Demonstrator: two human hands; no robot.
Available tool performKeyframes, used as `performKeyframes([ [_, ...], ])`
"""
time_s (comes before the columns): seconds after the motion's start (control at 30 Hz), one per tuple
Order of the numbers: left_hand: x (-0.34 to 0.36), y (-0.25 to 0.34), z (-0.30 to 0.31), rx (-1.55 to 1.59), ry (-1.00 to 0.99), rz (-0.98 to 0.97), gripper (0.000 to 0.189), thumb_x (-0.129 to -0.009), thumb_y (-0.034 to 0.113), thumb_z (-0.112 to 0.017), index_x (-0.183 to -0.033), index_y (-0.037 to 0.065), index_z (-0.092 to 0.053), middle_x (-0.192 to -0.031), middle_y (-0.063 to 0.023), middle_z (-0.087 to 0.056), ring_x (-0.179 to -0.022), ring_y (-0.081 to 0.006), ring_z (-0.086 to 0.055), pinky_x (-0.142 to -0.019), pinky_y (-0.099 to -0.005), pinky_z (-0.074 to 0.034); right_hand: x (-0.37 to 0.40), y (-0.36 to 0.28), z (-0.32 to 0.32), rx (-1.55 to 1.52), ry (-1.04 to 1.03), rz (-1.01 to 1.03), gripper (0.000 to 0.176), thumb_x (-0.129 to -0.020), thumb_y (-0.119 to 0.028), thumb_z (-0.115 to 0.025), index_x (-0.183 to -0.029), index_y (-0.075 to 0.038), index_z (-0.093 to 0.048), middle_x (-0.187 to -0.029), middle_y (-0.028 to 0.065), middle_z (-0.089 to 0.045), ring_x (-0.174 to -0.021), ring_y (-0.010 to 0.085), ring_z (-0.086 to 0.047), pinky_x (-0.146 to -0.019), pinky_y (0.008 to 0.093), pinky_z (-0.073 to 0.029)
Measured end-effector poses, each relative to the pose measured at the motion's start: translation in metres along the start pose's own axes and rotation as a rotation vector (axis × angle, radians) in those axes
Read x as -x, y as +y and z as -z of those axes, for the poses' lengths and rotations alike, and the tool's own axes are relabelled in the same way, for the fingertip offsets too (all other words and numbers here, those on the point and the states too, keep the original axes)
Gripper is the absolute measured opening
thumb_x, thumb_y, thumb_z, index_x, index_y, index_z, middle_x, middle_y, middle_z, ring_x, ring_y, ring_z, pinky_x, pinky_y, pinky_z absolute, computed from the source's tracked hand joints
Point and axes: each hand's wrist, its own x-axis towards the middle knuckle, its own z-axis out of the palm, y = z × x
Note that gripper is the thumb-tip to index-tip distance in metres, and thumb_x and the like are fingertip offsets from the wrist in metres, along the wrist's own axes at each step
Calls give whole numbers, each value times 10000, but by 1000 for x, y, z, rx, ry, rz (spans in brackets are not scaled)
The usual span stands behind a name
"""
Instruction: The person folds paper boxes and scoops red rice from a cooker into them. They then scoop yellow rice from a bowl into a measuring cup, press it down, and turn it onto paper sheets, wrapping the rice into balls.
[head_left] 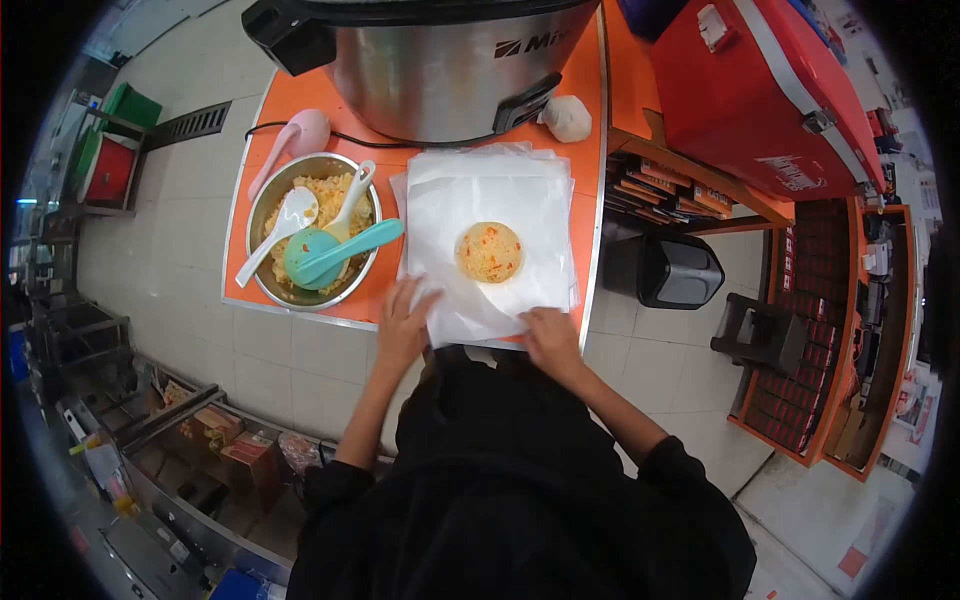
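Note:
A round, flat-topped mound of orange-flecked rice (489, 252) sits on a stack of white paper sheets (440, 200). My right hand (551, 340) pinches the near edge of the top sheet, below the mound. At the sheet's near left corner is my left hand (403, 318), its fingers spread and touching the lifted paper. Left of the stack stands a steel bowl (262, 278) of rice. In it lie a white rice paddle (280, 228), a cream-coloured spoon (352, 200) and a turquoise scoop (345, 252).
A large steel cooker (430, 80) fills the back of the orange table (395, 300). A pink ladle (290, 140) lies behind the bowl, and a small white bundle (566, 118) beside the cooker. To the right are a red cooler box (750, 100) and a dark bin (680, 272).

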Motion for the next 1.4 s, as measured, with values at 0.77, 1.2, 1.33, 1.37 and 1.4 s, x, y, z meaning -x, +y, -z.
performKeyframes([
  [0.77,-43,-7,-54,77,32,348,228,-891,156,-445,-812,-42,-528,-646,-219,-531,-590,-349,-551,-543,-421,-416,-84,64,4,-468,220,-894,339,-854,-226,-558,-665,52,-514,-491,-1,-354,-498,95,-296,-461,295,-278],
  [1.2,7,67,-58,-272,-332,-193,585,-809,395,-529,-1309,138,-366,-1378,-27,-315,-1277,-170,-274,-994,-481,-187,-215,92,-7,-127,-102,58,395,-674,-211,-703,-958,-13,-513,-995,159,-553,-922,319,-537,-804,390,-423],
  [1.33,-7,62,-66,-191,-531,-140,701,-807,498,-473,-1384,173,-245,-1442,-35,-207,-1321,-184,-206,-1023,-485,-149,-246,90,-6,40,-435,-59,394,-637,-250,-726,-872,-22,-508,-951,129,-575,-893,304,-556,-763,386,-438],
  [1.37,-7,60,-69,-190,-530,-140,701,-807,498,-473,-1384,173,-245,-1442,-35,-207,-1321,-184,-206,-1023,-485,-149,-253,97,-10,-17,-573,-10,386,-629,-240,-724,-877,-29,-516,-889,131,-579,-853,298,-567,-720,378,-447],
  [1.4,-9,57,-73,-66,-506,-118,719,-798,512,-471,-1389,178,-232,-1443,-45,-201,-1323,-190,-202,-1019,-505,-147,-256,103,-15,-73,-709,41,381,-621,-230,-722,-882,-35,-525,-827,134,-583,-813,292,-578,-677,370,-456],
])
